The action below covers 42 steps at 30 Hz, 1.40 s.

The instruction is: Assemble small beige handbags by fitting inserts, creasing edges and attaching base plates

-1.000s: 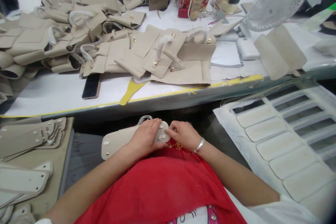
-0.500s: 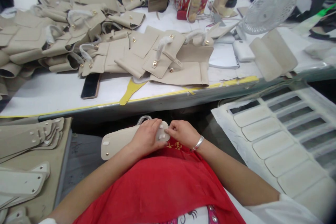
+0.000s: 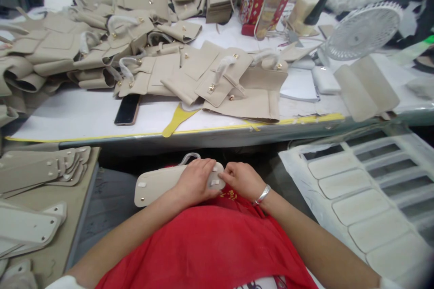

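Beige panel: this long, round-ended piece lies just this side of the counter, lower than its near edge and in front of the red apron; what supports it underneath is hidden.
Left hand: laid across the right part of the panel, fingers together and thumb near the close edge, apparently grasping it across its width.
Right hand: fingers curled at the panel's right end, fingertips at the rim; whether they pinch anything, I cannot tell.
Weight: probably light, easy for one palm to steady.
Stiffness: it lies flat with no sag, so likely firm with a little give, more so than the floppy bag pieces on the counter.
Surface: smooth-looking, perhaps a bit slippery; a broad palm should hold better than fingertips.
Delicate spots: the white tab and gold-coloured stud at the left end could snag, and the face might scuff.
Wrapped handle: a loop between panel and counter; it looks bendy, a poor place to grip.
Best hold: the long edges near mid-length, clear of tabs and stud.
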{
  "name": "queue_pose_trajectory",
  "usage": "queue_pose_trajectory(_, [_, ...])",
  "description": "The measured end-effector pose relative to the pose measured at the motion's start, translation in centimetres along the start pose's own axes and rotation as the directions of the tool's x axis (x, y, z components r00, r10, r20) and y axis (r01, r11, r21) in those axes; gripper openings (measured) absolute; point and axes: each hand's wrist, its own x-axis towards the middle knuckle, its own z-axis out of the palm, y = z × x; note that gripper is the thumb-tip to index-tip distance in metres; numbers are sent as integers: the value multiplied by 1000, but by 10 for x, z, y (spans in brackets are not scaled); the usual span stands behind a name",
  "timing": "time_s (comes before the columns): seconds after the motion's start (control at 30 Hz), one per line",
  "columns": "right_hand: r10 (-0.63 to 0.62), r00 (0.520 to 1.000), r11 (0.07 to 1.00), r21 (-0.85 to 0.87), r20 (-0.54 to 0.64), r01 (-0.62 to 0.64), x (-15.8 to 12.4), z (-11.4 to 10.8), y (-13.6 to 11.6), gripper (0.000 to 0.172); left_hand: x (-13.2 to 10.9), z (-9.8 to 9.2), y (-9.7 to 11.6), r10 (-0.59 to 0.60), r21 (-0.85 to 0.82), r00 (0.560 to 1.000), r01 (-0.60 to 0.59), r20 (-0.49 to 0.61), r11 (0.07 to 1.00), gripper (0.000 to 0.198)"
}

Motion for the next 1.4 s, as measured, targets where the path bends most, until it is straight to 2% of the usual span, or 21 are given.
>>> queue_pose_trajectory(0.13, [-7,999,1000,-30,52,9,0,-2,-5,25,-2,1,4,-19,15,1000,19,7,1000,64])
queue_pose_trajectory(0.23, [-7,997,999,-41,79,10,1,-1,-8,30,-11,-4,-2,10,20,1000,-9,-6,1000,77])
queue_pose_trajectory(0.3, [-2,996,999,-31,91,5,4,0,-9,34,-28,-14,-16,-7,8,996,8,-93,1000,85])
queue_pose_trajectory(0.33, [-1,996,1000,-26,94,4,5,1,-9,36,-40,-21,-26,-66,0,982,67,-175,998,83])
queue_pose_trajectory(0.37, [-2,995,1000,-21,96,4,5,2,-9,37,-56,-28,-38,-163,-14,949,165,-270,986,76])
queue_pose_trajectory(0.4, [-4,995,1000,-17,98,6,5,3,-10,39,-74,-36,-51,-284,-45,888,288,-362,957,64])
queue_pose_trajectory(0.43, [-4,995,1000,-17,97,6,5,3,-10,40,-93,-42,-64,-418,-87,800,424,-430,902,50])
queue_pose_trajectory(0.47, [2,995,1000,-18,97,0,5,4,-10,40,-111,-46,-77,-536,-144,714,534,-450,833,41])
queue_pose_trajectory(0.5, [14,995,1000,-19,102,-12,4,4,-11,40,-129,-48,-90,-631,-209,656,606,-413,767,37])
queue_pose_trajectory(0.53, [32,993,999,-19,110,-30,4,4,-12,41,-143,-49,-100,-696,-276,637,640,-331,717,36])
queue_pose_trajectory(0.6, [65,989,998,-10,131,-64,4,5,-13,41,-164,-45,-113,-742,-400,653,646,-150,650,38])
queue_pose_trajectory(0.67, [90,984,996,6,152,-92,3,6,-15,42,-172,-40,-116,-735,-491,676,623,-54,609,37])
queue_pose_trajectory(0.77, [118,979,992,26,164,-124,2,8,-15,43,-171,-40,-108,-736,-545,675,598,-52,588,33])
queue_pose_trajectory(0.9, [131,980,989,48,150,-140,0,12,-13,43,-166,-49,-99,-670,-610,742,518,-29,600,30])
queue_pose_trajectory(1.0, [130,983,989,48,133,-137,-2,14,-13,43,-163,-52,-105,-648,-682,761,460,-26,568,32])
queue_pose_trajectory(1.23, [135,984,991,-1,117,-135,-3,14,-16,42,-159,-42,-122,-682,-632,726,488,-88,601,35])
queue_pose_trajectory(1.4, [133,983,991,8,130,-135,-3,14,-14,42,-160,-40,-122,-714,-676,696,488,-80,552,35])
